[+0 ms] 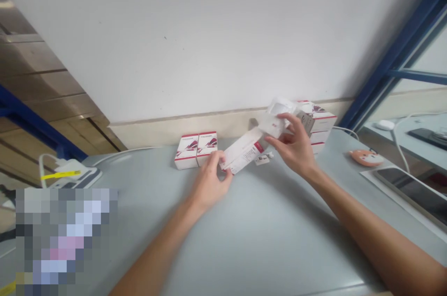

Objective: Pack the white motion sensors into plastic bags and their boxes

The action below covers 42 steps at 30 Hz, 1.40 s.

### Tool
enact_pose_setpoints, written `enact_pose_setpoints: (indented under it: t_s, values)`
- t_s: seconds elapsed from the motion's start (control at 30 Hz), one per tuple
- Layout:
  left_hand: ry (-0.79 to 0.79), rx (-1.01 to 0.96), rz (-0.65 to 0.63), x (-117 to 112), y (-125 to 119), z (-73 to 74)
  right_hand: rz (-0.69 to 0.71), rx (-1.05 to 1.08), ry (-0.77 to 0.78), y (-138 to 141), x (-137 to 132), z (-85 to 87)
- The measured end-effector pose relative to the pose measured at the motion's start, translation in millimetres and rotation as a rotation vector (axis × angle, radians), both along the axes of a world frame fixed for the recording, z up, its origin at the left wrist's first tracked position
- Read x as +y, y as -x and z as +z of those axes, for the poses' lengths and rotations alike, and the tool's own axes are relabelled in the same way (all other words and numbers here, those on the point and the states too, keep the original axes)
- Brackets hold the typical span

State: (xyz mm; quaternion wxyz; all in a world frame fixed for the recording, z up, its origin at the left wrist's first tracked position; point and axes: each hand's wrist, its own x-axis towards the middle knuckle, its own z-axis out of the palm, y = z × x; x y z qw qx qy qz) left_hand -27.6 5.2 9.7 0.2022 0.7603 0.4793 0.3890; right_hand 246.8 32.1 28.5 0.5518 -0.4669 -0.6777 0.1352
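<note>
My left hand [210,182] grips the near end of a white and red cardboard box [242,149], held tilted above the grey table. At the box's far end, my right hand [295,144] pinches a white translucent plastic packet [275,119]; whether the packet is partly inside the box I cannot tell. A small white piece [262,160] with dark marks lies on the table under the box. Two white and red boxes [195,149] stand side by side left of my left hand. Behind my right hand is a stack of similar boxes [321,126].
A white power strip [75,172] with a cable sits at the left edge, above a pixelated patch. On the right lie an orange animal-faced object [366,157] and a dark flat device [412,189]. A white wall [223,44] rises behind the table [244,240].
</note>
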Motion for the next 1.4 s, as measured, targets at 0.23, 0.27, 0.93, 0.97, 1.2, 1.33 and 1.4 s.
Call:
enact_pose_setpoints:
  t_s: [0.23, 0.27, 0.93, 0.97, 1.2, 1.33, 1.4]
  values:
    - [0.211, -0.278, -0.144, 2, 6, 0.7, -0.052, 0.022, 0.066, 0, -3, 7.0]
    - [0.245, -0.313, -0.149, 4, 6, 0.4, -0.069, -0.008, 0.068, 0, -3, 8.1]
    - [0.467, -0.575, -0.328, 15, 15, -6.7, 0.239, -0.127, 0.036, 17, -25, 19.3]
    - [0.489, -0.58, -0.332, 16, 15, -5.9, 0.271, -0.12, 0.017, 18, -27, 20.2]
    - [0.412, -0.348, -0.349, 0, 16, 6.1, 0.389, -0.077, 0.017, 27, -41, 26.6]
    - [0.209, -0.274, -0.28, -16, 2, 12.6, 0.428, -0.219, -0.056, 33, -48, 28.8]
    - [0.134, -0.306, -0.275, -19, -6, 11.6, 0.411, -0.302, -0.098, 36, -50, 28.1]
